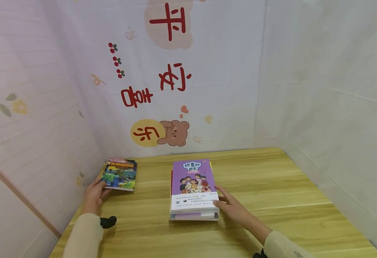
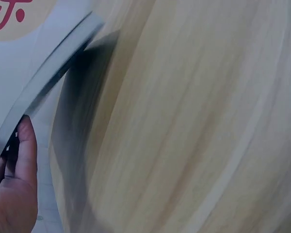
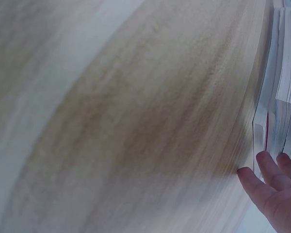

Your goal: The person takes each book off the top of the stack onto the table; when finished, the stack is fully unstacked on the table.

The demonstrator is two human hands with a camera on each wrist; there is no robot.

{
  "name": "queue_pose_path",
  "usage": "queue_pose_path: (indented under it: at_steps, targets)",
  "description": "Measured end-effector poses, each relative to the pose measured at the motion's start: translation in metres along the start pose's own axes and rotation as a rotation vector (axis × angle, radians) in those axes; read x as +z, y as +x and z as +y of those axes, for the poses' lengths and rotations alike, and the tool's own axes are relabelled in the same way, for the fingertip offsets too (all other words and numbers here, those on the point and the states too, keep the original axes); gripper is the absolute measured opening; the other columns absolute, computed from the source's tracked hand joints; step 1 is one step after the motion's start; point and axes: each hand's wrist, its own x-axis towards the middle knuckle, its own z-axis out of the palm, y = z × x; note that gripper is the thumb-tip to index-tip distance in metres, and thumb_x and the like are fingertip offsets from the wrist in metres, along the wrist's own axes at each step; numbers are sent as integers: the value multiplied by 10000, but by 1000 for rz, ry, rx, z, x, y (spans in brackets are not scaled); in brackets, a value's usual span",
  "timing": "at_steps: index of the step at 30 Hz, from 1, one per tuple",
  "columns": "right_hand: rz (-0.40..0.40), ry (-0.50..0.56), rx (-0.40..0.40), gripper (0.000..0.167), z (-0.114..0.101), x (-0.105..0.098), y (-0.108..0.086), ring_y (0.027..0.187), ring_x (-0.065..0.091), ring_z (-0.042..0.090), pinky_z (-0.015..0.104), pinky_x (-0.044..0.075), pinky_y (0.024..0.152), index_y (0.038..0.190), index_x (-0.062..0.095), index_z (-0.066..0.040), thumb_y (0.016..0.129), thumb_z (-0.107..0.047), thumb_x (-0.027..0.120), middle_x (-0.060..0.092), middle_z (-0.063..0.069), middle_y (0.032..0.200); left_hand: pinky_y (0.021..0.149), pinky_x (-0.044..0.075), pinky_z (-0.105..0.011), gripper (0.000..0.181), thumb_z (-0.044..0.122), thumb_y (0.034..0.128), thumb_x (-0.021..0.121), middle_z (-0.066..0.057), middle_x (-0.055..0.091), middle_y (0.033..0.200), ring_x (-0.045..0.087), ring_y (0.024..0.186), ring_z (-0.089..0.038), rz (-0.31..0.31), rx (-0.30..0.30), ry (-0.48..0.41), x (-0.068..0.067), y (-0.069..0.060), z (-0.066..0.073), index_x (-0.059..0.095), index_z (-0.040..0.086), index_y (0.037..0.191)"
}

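Observation:
At the table's left side, my left hand (image 1: 94, 194) grips a colourful picture-covered book (image 1: 120, 174) by its near left corner, thumb on top and fingers beneath. In the left wrist view that book (image 2: 51, 68) tilts up off the wood, casting a shadow below. A stack of books stands mid-table, topped by a purple book (image 1: 193, 173) with cartoon children and a white band. My right hand (image 1: 235, 208) rests against the stack's right side, fingers spread. In the right wrist view its fingertips (image 3: 264, 158) touch the edges of the stacked books (image 3: 276, 97).
The wooden table (image 1: 266, 186) reaches a white cloth backdrop (image 1: 224, 89) printed with red characters and a bear. Cloth walls also stand at left and right. A black strap end (image 1: 108, 222) sticks out at the left wrist.

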Motion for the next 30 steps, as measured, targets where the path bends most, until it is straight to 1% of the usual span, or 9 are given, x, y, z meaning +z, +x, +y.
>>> queue_pose_path:
  at_steps: [2,5,6,8,10,13,22,26,30]
  targets:
    - [-9,1,-4,643,-1,1,0,1255,505,422,583,420,1004,1557,314,-160,997,-294,600,475,337,1388,828,558,-251,652,7,979,426,-273,269,1525,598,789,-13,20,0,22,-3,0,2,150,24,1570]
    - [-13,-2,-7,641,-2,2,-1,1256,506,420,579,425,1000,1558,314,-160,999,-296,597,475,336,1391,957,511,-332,639,50,987,435,-264,245,1558,581,1076,-175,54,7,108,-6,0,3,172,27,1569]
    - [-11,-5,-6,639,-2,2,-1,1255,508,419,577,428,997,1558,317,-162,999,-296,597,478,333,1390,1017,469,-391,641,75,990,448,-270,228,1568,529,1196,-254,64,21,164,-8,0,3,176,18,1568]
    - [-4,-10,-2,635,-3,1,-1,1261,503,420,579,430,993,1556,323,-168,998,-295,599,480,326,1393,1111,343,-501,647,135,999,461,-292,191,1580,343,1372,-392,86,56,310,-9,0,4,177,-11,1562]
    - [2,-11,5,632,-3,1,-1,1269,498,418,581,428,994,1555,328,-180,997,-292,601,482,316,1397,1137,250,-565,653,186,1005,468,-312,165,1578,217,1419,-466,105,92,466,-10,1,6,191,-35,1553]
    - [7,-9,10,631,-1,0,0,1277,491,416,585,427,994,1554,330,-190,995,-291,605,483,306,1401,1123,224,-618,642,216,1013,460,-337,180,1559,193,1404,-518,108,131,599,-9,0,10,211,-52,1541]
    - [8,-7,6,630,2,0,1,1252,512,400,575,421,1002,1553,333,-191,994,-292,605,497,306,1386,1104,278,-607,611,225,1032,441,-344,199,1548,246,1384,-518,52,144,627,3,-10,22,232,-46,1539]
    - [11,-13,4,632,1,-1,0,1276,491,411,581,417,1009,1554,333,-190,994,-297,605,493,297,1394,1094,295,-604,629,273,1039,439,-346,213,1541,270,1374,-512,16,163,602,11,-18,24,231,-48,1538]
    - [5,-13,3,636,1,-1,-1,1284,481,417,580,424,1001,1554,330,-187,994,-300,607,488,298,1397,1096,292,-600,681,354,1050,435,-333,210,1545,261,1387,-493,-53,172,549,21,-32,21,193,-39,1552]
